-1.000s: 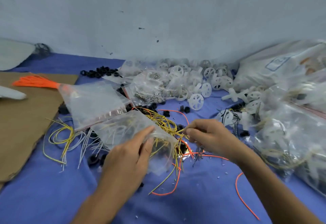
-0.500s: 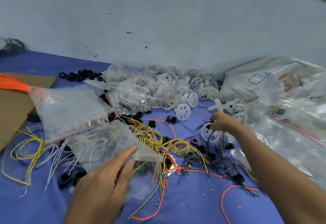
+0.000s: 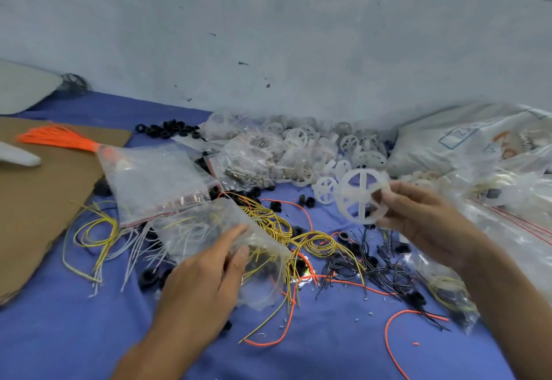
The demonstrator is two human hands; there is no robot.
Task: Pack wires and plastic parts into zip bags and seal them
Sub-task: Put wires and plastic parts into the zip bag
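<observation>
Fingers (image 3: 385, 198) of the right hand (image 3: 418, 218) pinching the rim of a raised white spoked wheel (image 3: 363, 197), left hand (image 3: 203, 284) gripping a clear zip bag (image 3: 203, 224) on the blue counter (image 3: 59, 335), yellow wires (image 3: 268, 221) touching the bag, black wires (image 3: 382, 266) below the right fingers, white wheels (image 3: 328, 146) piled beyond.

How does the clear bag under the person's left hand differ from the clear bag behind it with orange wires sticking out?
The near bag holds yellow wires; the far bag has an orange wire bundle poking from its end. The left hand grips the near bag; no hand touches the far bag. Both are clear plastic.
</observation>
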